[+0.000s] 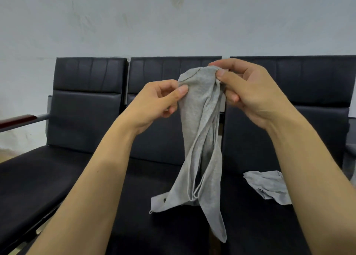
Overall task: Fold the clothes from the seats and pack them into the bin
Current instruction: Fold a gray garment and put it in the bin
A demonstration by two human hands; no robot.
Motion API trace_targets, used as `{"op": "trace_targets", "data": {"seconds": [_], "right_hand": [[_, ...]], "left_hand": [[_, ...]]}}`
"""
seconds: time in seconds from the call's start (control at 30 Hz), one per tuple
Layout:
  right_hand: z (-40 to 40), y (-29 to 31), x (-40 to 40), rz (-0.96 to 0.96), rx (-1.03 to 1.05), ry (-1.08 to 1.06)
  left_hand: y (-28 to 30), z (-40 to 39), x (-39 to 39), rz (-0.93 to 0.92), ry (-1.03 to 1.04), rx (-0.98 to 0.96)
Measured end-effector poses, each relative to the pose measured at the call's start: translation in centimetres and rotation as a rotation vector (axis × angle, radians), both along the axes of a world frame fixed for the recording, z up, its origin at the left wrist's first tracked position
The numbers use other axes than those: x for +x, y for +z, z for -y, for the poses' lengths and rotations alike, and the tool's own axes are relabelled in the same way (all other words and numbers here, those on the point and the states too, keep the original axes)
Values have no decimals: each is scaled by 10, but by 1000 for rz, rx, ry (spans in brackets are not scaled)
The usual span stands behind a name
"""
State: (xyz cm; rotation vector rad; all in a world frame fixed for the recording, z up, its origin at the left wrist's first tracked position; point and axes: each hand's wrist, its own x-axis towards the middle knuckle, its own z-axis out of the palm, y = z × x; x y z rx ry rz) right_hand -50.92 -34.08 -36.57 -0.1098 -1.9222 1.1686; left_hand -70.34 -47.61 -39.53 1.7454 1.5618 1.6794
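— Two hands, what do they hold?
— Left hand and right hand both pinch a grey garment, hanging unfolded above the seats.
— What's left?
— Another grey cloth lies on the right seat; no bin visible.

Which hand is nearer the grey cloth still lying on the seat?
Right. The right hand is up above the loose grey cloth on the right seat, while the left hand is further left; both pinch the hanging grey garment.
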Motion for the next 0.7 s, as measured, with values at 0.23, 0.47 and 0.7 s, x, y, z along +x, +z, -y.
{"op": "trace_targets", "data": {"seconds": [0.23, 0.47, 0.7], "right_hand": [[35, 28, 30, -97, 42, -110], [68, 61, 39, -40, 86, -76], [71, 128, 45, -1, 171, -178]], "left_hand": [[43, 35, 29, -18, 29, 102], [64, 58, 57, -75, -48, 100], [107, 73, 67, -151, 8, 112]]}}
